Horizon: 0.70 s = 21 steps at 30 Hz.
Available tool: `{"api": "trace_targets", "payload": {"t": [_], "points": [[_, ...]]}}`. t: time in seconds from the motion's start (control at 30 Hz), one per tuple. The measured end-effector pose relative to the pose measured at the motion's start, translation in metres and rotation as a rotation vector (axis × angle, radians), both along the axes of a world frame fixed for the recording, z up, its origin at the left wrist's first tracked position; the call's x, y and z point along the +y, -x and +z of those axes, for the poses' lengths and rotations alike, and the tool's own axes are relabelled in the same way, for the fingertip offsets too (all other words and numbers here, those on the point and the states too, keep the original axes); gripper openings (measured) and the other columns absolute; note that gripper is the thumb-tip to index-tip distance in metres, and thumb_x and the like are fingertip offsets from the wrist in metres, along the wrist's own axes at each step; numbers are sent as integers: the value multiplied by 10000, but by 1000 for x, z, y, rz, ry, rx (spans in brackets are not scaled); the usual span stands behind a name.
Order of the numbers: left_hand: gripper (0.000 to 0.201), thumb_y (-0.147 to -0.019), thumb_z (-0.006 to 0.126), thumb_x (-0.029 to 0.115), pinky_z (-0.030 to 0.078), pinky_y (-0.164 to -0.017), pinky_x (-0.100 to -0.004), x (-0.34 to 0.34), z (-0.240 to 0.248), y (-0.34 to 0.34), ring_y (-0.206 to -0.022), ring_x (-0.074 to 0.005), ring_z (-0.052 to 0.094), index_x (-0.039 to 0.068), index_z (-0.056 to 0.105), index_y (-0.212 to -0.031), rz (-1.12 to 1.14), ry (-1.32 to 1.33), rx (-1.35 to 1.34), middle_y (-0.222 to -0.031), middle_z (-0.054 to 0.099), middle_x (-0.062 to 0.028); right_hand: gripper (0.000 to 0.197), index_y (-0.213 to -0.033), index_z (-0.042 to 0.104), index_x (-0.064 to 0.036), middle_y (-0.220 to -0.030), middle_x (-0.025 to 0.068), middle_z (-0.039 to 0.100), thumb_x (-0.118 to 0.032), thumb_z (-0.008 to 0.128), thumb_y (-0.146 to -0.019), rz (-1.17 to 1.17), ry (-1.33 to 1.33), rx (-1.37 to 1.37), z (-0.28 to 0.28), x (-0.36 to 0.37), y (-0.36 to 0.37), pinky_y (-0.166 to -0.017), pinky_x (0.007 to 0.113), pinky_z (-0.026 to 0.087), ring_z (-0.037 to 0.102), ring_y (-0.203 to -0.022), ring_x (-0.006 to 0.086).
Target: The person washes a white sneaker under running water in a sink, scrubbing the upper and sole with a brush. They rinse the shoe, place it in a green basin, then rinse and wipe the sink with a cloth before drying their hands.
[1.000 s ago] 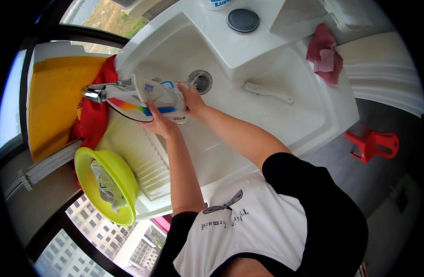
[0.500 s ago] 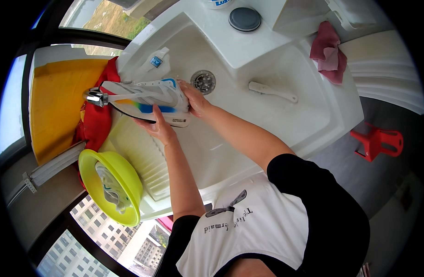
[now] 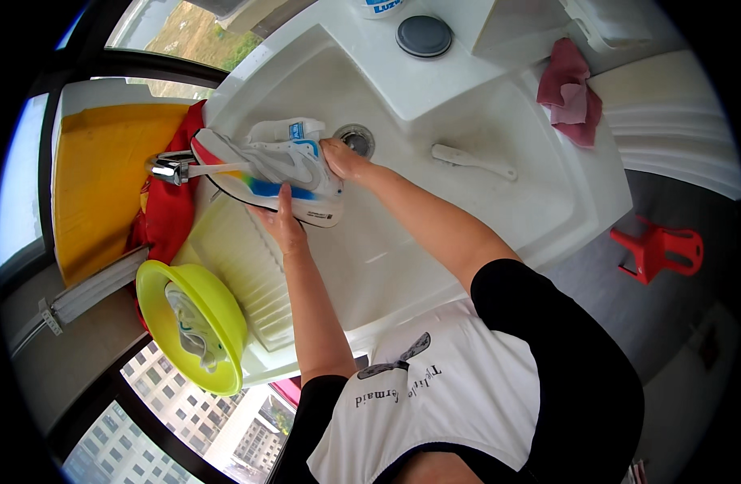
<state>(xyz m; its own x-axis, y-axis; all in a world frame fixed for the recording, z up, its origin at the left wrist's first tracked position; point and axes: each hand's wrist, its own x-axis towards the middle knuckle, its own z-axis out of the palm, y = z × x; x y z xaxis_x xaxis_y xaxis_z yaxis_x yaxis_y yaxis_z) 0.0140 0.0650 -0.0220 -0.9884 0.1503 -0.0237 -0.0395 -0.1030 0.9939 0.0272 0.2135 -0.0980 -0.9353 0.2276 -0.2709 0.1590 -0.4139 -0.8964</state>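
A white and grey sneaker (image 3: 298,171) with a rainbow-to-blue stripe along its side is held over the sink (image 3: 435,266). My left hand (image 3: 285,226) grips its near side by the sole, thumb up along the side and fingers partly hidden beneath. My right hand (image 3: 344,159) is closed on the heel end by the blue-lined collar. A white flap with a blue label, apparently the tongue (image 3: 278,131), sticks out on the far side. From the chrome faucet (image 3: 170,168) at the left, a stream of water runs onto the shoe's front part.
A white scrub brush (image 3: 474,161) lies in the right of the basin. The drain (image 3: 354,139) is just beyond my right hand. A yellow-green basin (image 3: 235,343) with whitish cloth-like items stands at the near left. A round dark lid (image 3: 424,36) and pink cloth (image 3: 570,97) rest on the ledges.
The sneaker has shifted right and tilted, its toe now farther past the faucet. The labelled flap has folded closer to the shoe. Both hands keep their hold.
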Motion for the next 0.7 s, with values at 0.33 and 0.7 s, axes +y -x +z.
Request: {"api": "trace_targets", "payload": {"t": [0.33, 0.7], "points": [[851, -695, 744, 51, 315, -1021, -342, 1, 3, -3, -1190, -232, 411, 37, 266, -1400, -194, 45, -22, -1336, 395, -102, 302, -1006, 634, 13, -951, 133, 669, -229, 623, -826, 46, -98, 2, 1, 2, 13, -738, 312, 501, 634, -816, 194], [845, -633, 755, 48, 364, -978, -348, -19, 23, 30, -1113, -243, 469, 4, 320, -1356, -222, 26, -109, -1225, 475, -101, 206, -889, 665, -51, -838, 95, 663, -243, 604, -843, 499, 310, -244, 28, -5, -16, -669, 359, 505, 626, -762, 254]]}}
